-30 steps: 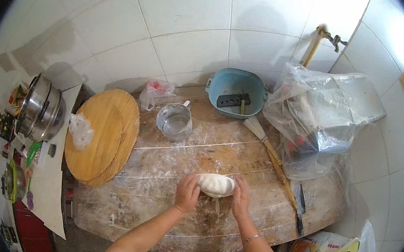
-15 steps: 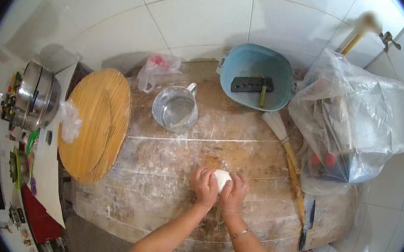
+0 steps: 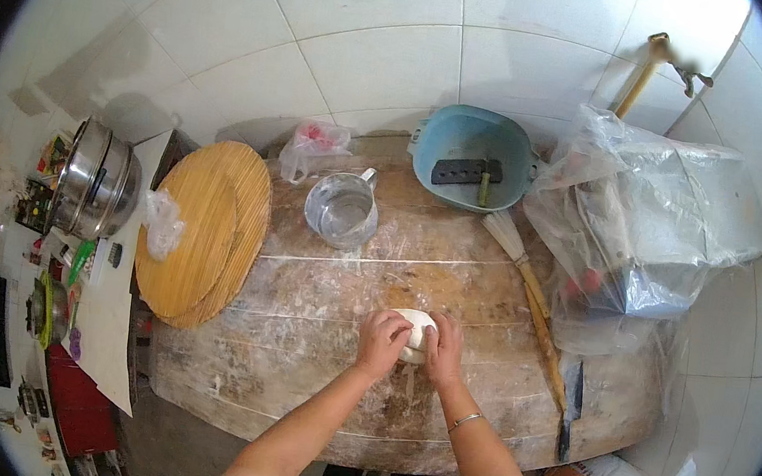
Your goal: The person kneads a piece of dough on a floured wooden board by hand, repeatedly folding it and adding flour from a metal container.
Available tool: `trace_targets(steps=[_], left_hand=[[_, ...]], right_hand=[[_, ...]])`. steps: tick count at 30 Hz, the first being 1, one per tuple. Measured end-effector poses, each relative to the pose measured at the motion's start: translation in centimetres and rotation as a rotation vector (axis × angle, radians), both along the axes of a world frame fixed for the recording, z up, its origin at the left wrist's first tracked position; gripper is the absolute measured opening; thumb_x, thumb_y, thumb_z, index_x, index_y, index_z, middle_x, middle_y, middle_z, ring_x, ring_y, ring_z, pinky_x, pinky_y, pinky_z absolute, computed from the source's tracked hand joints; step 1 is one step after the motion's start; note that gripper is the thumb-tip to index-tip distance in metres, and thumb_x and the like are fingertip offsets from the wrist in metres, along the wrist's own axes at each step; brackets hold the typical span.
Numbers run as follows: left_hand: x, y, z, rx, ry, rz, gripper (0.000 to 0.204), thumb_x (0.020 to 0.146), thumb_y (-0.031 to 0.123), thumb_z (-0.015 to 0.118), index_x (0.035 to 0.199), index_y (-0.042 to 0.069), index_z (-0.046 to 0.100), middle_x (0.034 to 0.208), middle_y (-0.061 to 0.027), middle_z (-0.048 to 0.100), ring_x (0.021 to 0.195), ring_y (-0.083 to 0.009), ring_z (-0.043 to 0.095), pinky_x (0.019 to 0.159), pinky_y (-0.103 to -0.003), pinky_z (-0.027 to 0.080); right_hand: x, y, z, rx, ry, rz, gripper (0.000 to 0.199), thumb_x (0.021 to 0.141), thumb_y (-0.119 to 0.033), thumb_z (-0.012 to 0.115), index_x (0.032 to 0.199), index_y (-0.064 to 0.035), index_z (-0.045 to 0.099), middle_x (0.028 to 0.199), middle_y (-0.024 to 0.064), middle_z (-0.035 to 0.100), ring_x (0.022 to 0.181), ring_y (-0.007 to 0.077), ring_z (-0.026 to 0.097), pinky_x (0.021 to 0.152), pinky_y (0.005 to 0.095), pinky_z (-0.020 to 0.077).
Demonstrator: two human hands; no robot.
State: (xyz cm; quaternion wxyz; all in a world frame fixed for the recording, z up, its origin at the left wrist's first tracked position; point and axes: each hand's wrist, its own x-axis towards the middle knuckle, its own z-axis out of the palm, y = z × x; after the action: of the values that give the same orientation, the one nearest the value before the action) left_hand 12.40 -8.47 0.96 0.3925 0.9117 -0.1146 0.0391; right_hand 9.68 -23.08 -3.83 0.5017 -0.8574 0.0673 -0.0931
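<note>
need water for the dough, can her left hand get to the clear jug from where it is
Probably yes. The left hand is cupped on the dough, and the clear jug stands farther back and slightly left on the floured board. Only bare board lies between them, so nothing blocks the way, though the hand must let go of the dough first.

White dough (image 3: pixel 412 325) on a brown wooden table (image 3: pixel 311 352) streaked with pale flour. A light blue basin (image 3: pixel 448 142) holds a dark grey piece. Round bamboo boards (image 3: pixel 204 227) are tan with fine stripes. White tiled wall (image 3: pixel 366 39); silver steel pot (image 3: pixel 96 179).
</note>
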Motion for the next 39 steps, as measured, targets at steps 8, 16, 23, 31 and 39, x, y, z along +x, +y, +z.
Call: trace_targets(steps=[8, 16, 23, 31, 39], left_hand=[[1.2, -1.3, 2.1, 0.263, 0.203, -0.034, 0.008, 0.075, 0.015, 0.073, 0.080, 0.010, 0.071, 0.097, -0.0087, 0.062, 0.100, -0.0307, 0.056, 0.088, -0.044, 0.044], [2.8, 0.7, -0.2, -0.121, 0.392, 0.005, 0.010, 0.087, 0.014, 0.059, 0.082, 0.006, 0.061, 0.080, -0.0083, 0.060, 0.071, -0.0254, 0.058, 0.067, -0.037, 0.048], [-8.8, 12.2, 4.3, -0.536, 1.153, 0.071, 0.010, 0.099, 0.014, 0.051, 0.093, 0.007, 0.053, 0.079, -0.0004, 0.055, 0.071, -0.0096, 0.052, 0.065, -0.026, 0.045], [-16.0, 8.1, 6.1, -0.731, 1.184, -0.079, 0.008, 0.098, 0.016, 0.054, 0.097, 0.007, 0.056, 0.081, -0.0003, 0.056, 0.071, -0.0084, 0.052, 0.063, -0.025, 0.045], [-25.1, 13.9, 0.4, 0.141, 0.848, -0.574, 0.020, 0.086, 0.021, 0.063, 0.090, 0.001, 0.063, 0.092, -0.0162, 0.066, 0.087, -0.0307, 0.064, 0.073, -0.042, 0.050]], right_hand=[[-0.4, -0.8, 0.3, 0.009, 0.078, 0.066, 0.034, 0.093, -0.023, 0.055, 0.124, -0.0084, 0.056, 0.122, 0.0213, 0.055, 0.114, 0.0408, 0.050, 0.098, 0.0481, 0.0386], [-0.3, -0.2, 0.7, 0.027, 0.065, 0.050, 0.034, 0.094, -0.023, 0.053, 0.124, -0.0071, 0.056, 0.119, 0.0220, 0.055, 0.112, 0.0414, 0.051, 0.097, 0.0476, 0.0401], [0.0, -1.5, -0.2, -0.021, 0.113, 0.092, 0.041, 0.094, -0.028, 0.054, 0.125, -0.0021, 0.056, 0.124, 0.0249, 0.055, 0.111, 0.0430, 0.051, 0.098, 0.0484, 0.0401], [-4.5, 1.4, 3.3, -0.083, 0.278, 0.169, 0.041, 0.085, -0.026, 0.069, 0.117, -0.0026, 0.058, 0.120, 0.0231, 0.059, 0.108, 0.0415, 0.056, 0.094, 0.0494, 0.0436], [-9.0, 5.3, 5.9, -0.030, 0.287, 0.127, 0.044, 0.083, -0.010, 0.070, 0.120, 0.0015, 0.049, 0.122, 0.0269, 0.056, 0.115, 0.0437, 0.053, 0.096, 0.0479, 0.0440]])
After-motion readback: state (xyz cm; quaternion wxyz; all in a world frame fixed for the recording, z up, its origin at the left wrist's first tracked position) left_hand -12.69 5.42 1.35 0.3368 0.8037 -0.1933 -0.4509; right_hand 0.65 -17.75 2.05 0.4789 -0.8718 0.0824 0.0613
